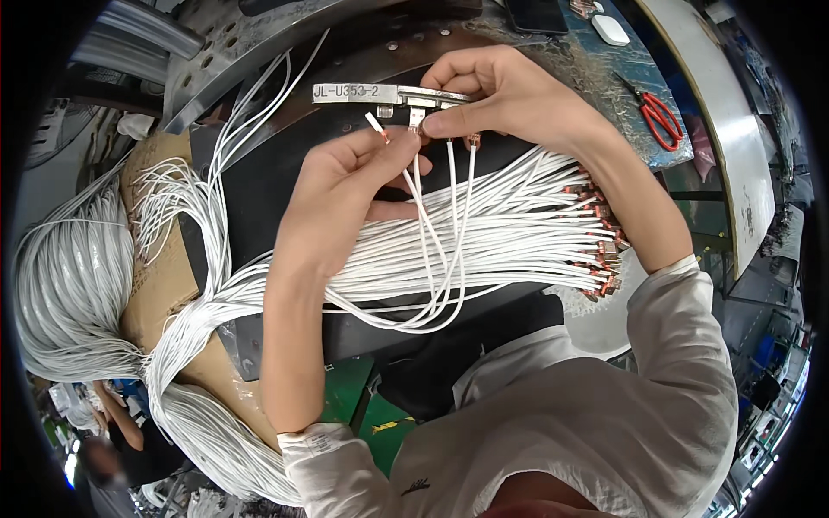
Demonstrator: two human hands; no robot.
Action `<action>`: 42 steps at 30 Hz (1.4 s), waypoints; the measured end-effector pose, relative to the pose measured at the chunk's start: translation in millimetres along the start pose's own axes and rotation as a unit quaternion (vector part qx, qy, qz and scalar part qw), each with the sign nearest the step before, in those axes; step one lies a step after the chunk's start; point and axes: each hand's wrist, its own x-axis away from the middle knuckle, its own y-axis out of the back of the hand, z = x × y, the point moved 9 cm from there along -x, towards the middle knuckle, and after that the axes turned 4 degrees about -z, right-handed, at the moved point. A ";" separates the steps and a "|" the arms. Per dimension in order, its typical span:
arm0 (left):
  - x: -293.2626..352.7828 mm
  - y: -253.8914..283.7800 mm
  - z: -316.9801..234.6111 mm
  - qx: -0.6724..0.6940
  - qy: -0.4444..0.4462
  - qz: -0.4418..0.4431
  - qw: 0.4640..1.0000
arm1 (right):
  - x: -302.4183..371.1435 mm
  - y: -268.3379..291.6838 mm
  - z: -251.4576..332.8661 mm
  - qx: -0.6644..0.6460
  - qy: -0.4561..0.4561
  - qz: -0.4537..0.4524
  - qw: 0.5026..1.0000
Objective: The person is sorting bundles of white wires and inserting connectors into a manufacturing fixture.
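Note:
Above the black work surface, my right hand (518, 102) grips a narrow metal bar (356, 93) at its right end, fingers behind and thumb in front. Small metal plug connectors hang from the bar's lower edge. One silver plug (416, 117) sits between my two hands, with my right thumb tip beside it. My left hand (341, 186) pinches a white cable just below that plug. Another white cable end (375, 123) with an orange part sticks up by the left fingers. Two more cables hang from the bar under my right hand, one with a coppery connector (472, 141).
A thick bundle of white cables (484, 237) lies beneath my hands, its orange-and-metal ends (604, 237) at the right. Coiled cables (73, 285) stand at the left. Red-handled cutters (661, 121) and a white rounded case (610, 30) lie far right. Another person (129, 440) is lower left.

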 end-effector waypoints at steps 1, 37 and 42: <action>0.5 2.4 -0.8 -0.037 0.005 0.014 0.999 | 0.1 3.5 0.6 0.008 -0.003 -0.014 1.000; -82.2 15.6 -120.9 -0.609 -0.415 -0.251 0.628 | -154.9 83.7 64.1 0.377 0.439 -0.252 0.775; 60.9 19.4 -113.6 -0.502 -0.537 -0.145 0.662 | -74.8 69.9 58.0 0.479 0.287 -0.268 0.785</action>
